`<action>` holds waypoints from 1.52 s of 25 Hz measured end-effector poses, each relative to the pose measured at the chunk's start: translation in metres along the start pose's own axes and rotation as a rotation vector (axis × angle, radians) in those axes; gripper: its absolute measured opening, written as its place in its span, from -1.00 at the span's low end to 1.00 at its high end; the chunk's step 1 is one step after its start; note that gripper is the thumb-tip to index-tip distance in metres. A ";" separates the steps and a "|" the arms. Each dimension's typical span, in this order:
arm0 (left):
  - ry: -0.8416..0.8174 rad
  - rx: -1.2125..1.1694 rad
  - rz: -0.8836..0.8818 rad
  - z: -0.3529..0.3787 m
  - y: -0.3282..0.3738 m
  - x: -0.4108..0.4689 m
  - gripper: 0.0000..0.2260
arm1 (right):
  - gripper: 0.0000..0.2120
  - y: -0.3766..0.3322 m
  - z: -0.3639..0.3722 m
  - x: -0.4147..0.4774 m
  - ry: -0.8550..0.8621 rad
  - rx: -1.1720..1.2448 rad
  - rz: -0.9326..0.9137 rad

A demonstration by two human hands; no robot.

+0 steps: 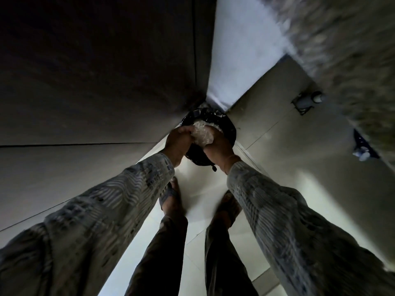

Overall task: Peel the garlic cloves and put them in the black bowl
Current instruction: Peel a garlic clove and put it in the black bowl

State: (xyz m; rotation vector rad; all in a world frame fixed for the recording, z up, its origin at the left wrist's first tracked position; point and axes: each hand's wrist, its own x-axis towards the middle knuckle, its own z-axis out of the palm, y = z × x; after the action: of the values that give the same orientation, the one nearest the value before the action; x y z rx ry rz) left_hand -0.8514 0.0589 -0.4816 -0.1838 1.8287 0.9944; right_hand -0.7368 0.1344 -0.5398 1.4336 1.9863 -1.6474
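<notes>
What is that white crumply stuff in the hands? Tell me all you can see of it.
The white clump looks thin, crinkly and slightly see-through, like papery skins or crumpled film; which, the dim picture does not show. It is bunched into a loose ball. The left hand and the right hand grip it from either side, just above a round black bin on the floor, in a corner.

The left arm and the right arm reach out from the bottom corners and meet in the middle of the frame. Both wear long grey patterned sleeves. The left hand and the right hand are close together. Their fingers curl round one white clump held between them. Two legs show at the lower middle.
</notes>
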 end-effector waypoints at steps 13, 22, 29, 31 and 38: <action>-0.062 0.432 0.564 -0.039 0.118 -0.245 -0.56 | -0.19 -0.186 -0.153 -0.276 0.105 -0.127 -0.187; -0.283 0.788 1.009 -0.085 0.217 -0.433 -0.28 | -0.07 -0.248 -0.204 -0.470 0.444 -0.163 -0.243; -0.562 0.936 1.297 -0.071 0.228 -0.529 -0.24 | -0.06 -0.236 -0.198 -0.606 0.740 -0.139 -0.171; -0.631 0.963 1.362 -0.050 0.224 -0.561 -0.24 | -0.06 -0.225 -0.199 -0.644 0.829 -0.096 -0.124; -0.884 1.069 1.529 0.048 0.177 -0.663 -0.21 | -0.10 -0.152 -0.221 -0.769 1.126 -0.031 0.037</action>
State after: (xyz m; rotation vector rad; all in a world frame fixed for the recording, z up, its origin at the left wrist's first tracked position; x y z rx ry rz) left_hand -0.5907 0.0098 0.1530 2.1591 1.1497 0.5861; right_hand -0.3651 -0.0850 0.1506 2.7190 2.3431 -0.7607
